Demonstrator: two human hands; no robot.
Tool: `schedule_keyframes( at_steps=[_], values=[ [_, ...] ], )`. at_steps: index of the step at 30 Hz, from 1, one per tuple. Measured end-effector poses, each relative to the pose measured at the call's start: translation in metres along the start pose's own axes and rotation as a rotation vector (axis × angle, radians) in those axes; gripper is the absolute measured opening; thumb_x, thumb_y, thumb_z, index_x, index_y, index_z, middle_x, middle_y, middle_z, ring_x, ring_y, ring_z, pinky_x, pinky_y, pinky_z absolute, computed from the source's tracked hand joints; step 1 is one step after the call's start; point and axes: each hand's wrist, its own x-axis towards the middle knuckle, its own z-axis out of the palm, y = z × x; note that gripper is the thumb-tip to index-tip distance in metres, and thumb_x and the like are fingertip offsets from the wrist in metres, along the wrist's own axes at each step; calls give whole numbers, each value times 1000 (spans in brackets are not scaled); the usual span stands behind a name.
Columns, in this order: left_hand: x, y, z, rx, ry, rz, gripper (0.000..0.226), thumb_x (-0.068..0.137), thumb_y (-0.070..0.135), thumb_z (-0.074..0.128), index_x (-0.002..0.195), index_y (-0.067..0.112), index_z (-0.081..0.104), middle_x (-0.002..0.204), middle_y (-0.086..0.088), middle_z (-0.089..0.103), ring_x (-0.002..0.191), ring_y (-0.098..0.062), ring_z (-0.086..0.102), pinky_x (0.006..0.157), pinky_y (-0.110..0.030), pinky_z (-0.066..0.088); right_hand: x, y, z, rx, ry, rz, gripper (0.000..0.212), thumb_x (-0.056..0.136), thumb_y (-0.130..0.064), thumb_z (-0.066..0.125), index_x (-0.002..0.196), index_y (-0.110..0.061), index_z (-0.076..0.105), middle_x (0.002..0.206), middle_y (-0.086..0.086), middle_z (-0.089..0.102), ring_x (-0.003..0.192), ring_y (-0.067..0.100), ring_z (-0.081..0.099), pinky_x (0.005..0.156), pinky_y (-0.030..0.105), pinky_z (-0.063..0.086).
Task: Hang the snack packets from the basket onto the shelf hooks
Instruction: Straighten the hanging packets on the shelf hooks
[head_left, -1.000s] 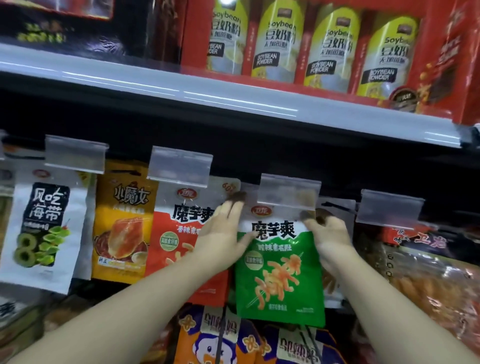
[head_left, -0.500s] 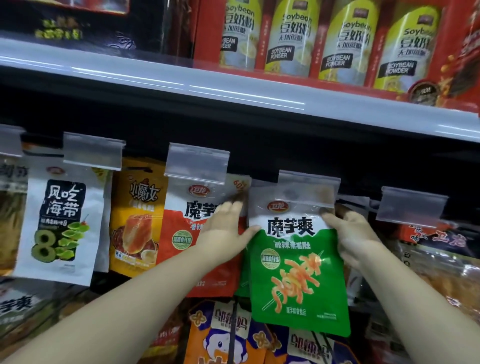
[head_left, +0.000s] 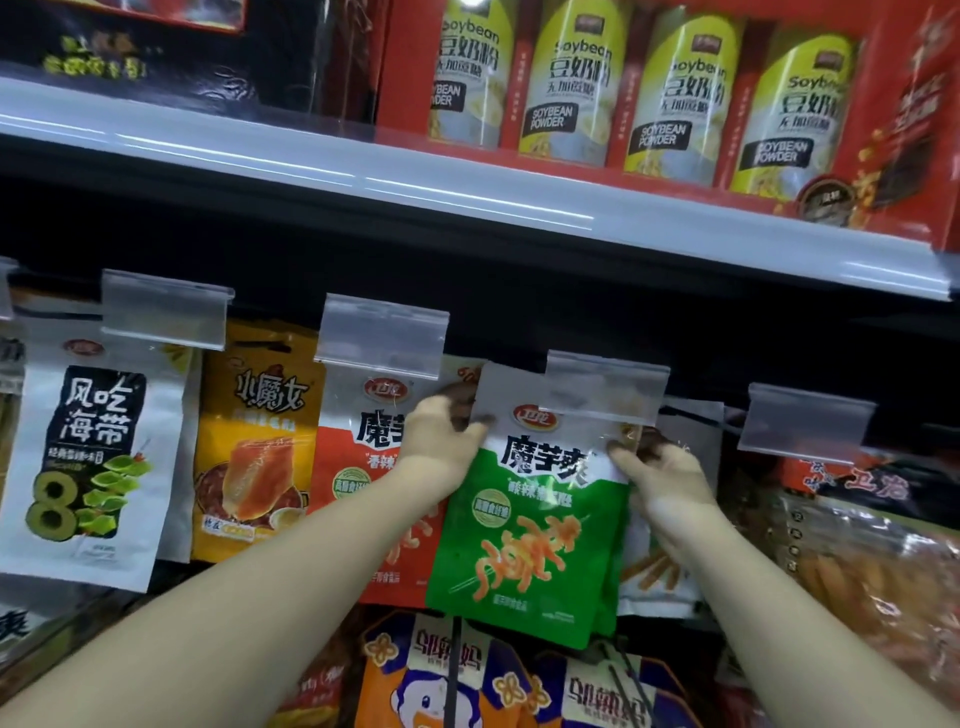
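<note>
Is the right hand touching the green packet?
Touching. The head view shows the right hand pinching the upper right edge of the green packet, its fingertips on the white top part.

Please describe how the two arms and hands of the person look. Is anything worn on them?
Both forearms are bare up to the picture's edge: no sleeves, gloves, watch or bracelet show. The left hand and the right hand carry no visible rings. The nails are too blurred to judge. Two bare human arms, with no markings seen on them.
</note>
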Motion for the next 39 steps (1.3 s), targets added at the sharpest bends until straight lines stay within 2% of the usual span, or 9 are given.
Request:
schedule_keyframes(
  at_steps=[5, 9, 12, 16, 20, 24, 28, 32, 39],
  values=[
    [4, 4, 4, 119, 46, -39, 32, 86, 26, 68, 111, 7, 63, 110, -8, 66, 89, -22, 62, 72, -23, 45, 3, 2, 5, -87, 47, -34, 10, 88, -26, 66, 84, -18, 62, 87, 7, 66, 83, 24, 61, 77, 33, 45],
    [-5, 10, 4, 161, 75, -6, 34, 88, 27, 65, 113, 4, 59, 111, -9, 61, 96, -26, 60, 83, -29, 50, 3, -1, 5, -200, 69, -73, 22, 90, -30, 63, 98, -10, 65, 89, 12, 67, 77, 23, 58, 69, 30, 40],
    [-14, 10, 3, 130, 56, 44, 31, 91, 23, 62, 117, 8, 56, 99, 0, 57, 90, -19, 57, 80, -24, 44, 2, 2, 3, -214, 58, -115, 16, 92, -29, 60, 94, -13, 61, 94, 12, 68, 84, 28, 63, 70, 31, 43],
    [-23, 4, 1, 109, 21, 61, 48, 90, 27, 64, 131, 8, 47, 98, 2, 54, 93, -19, 58, 82, -26, 46, -8, 7, 0, -246, 43, -153, 23, 93, -36, 55, 81, -18, 48, 74, -1, 55, 67, 20, 50, 57, 30, 35],
    [-31, -7, -2, 88, -10, 111, 41, 88, 23, 67, 123, 8, 51, 104, 1, 62, 87, -16, 61, 76, -30, 56, -23, 31, -2, -353, -4, -116, 36, 84, -44, 65, 102, -26, 40, 79, -4, 53, 76, 17, 54, 70, 32, 44],
    [-37, -19, -5, 105, -1, 150, 40, 87, 22, 68, 123, 14, 54, 107, 2, 61, 88, -12, 59, 60, -9, 41, -30, 45, -3, -246, -48, -48, 22, 88, -27, 64, 101, -21, 48, 77, -2, 61, 80, 12, 62, 70, 23, 47],
    [-38, -25, -6, 103, 0, 170, 41, 84, 21, 72, 122, 14, 57, 101, 5, 63, 85, -9, 61, 60, -6, 42, -31, 47, -6, -241, -48, -55, 23, 89, -22, 64, 107, -12, 55, 84, 10, 67, 88, 25, 66, 87, 45, 53],
    [-45, -26, -7, 148, 14, 231, 45, 82, 22, 74, 123, 14, 57, 97, 8, 62, 77, 1, 57, 57, -3, 41, -39, 41, -10, -281, -4, -113, 25, 86, -22, 67, 106, -16, 52, 86, -2, 61, 85, 18, 62, 83, 41, 54],
    [-62, -41, -2, 180, -22, 207, 45, 84, 16, 71, 126, 15, 57, 106, 3, 68, 76, 0, 61, 55, -4, 44, -54, 60, -11, -266, -83, 34, 30, 83, -10, 71, 108, -4, 57, 85, 4, 60, 88, 25, 62, 80, 35, 53]
  ],
)
